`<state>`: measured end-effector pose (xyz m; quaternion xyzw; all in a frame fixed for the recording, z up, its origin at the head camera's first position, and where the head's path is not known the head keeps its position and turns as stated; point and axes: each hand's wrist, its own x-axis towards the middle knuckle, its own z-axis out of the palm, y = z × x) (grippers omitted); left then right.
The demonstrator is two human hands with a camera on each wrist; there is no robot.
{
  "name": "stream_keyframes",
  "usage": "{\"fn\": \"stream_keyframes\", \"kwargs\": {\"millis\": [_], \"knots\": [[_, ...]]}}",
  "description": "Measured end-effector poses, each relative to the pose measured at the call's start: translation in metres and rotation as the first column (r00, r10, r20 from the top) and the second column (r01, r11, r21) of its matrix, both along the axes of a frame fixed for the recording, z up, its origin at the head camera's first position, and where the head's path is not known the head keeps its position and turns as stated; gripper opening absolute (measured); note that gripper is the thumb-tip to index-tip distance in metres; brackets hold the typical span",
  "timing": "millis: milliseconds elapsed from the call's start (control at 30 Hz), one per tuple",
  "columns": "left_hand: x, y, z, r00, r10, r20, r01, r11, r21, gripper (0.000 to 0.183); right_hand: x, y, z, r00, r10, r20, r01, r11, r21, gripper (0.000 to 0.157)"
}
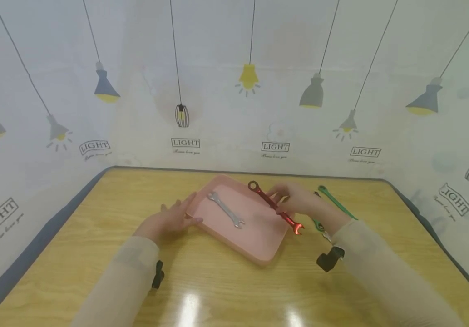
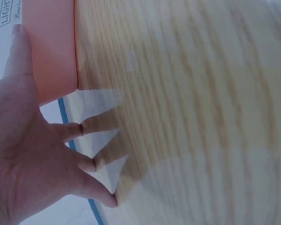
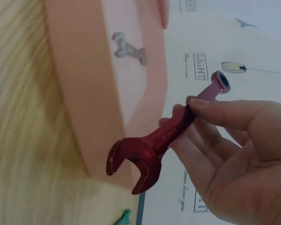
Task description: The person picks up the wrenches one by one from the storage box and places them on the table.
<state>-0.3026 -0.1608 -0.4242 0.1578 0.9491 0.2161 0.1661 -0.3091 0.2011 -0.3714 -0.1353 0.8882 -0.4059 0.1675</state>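
Observation:
A red combination wrench (image 1: 274,205) is pinched between the thumb and fingers of my right hand (image 1: 295,200), over the right side of a pink tray (image 1: 234,245). In the right wrist view the wrench's open end (image 3: 136,164) points toward the camera and its ring end (image 3: 220,82) lies beyond the thumb. My left hand (image 1: 173,218) is spread at the tray's left corner, thumb on the rim; in the left wrist view its other fingers (image 2: 96,187) reach down beside the tray wall (image 2: 54,51). Inside the tray lies a silver wrench (image 1: 226,210).
Right of the tray a green wrench (image 1: 336,202) lies on the wooden table (image 1: 136,190). Another green wrench end (image 1: 318,225) and a silver piece show there, partly hidden by my right forearm. A white curtain (image 1: 218,113) printed with lamps surrounds the table.

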Motion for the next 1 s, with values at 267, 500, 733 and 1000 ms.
{"fn": "stream_keyframes", "kwargs": {"millis": [267, 500, 733, 1000], "knots": [[0.004, 0.000, 0.001, 1.000, 0.030, 0.001, -0.030, 1.000, -0.003, 0.084, 0.014, 0.040, -0.009, 0.998, -0.008, -0.057, 0.007, 1.000, -0.004, 0.044], [-0.001, 0.001, 0.000, 1.000, -0.004, -0.013, 0.004, 1.000, -0.018, 0.085, 0.032, 0.067, -0.009, 0.994, 0.000, -0.106, -0.001, 1.000, -0.009, 0.048], [-0.004, 0.001, -0.002, 1.000, -0.010, -0.002, 0.010, 1.000, -0.019, 0.085, 0.047, 0.089, -0.013, 0.997, -0.039, -0.073, 0.040, 0.999, 0.003, 0.049], [-0.001, 0.001, 0.000, 1.000, 0.008, 0.012, -0.008, 1.000, -0.022, 0.086, 0.060, 0.126, -0.024, 0.993, -0.064, -0.101, 0.071, 0.995, 0.064, 0.050]]}}
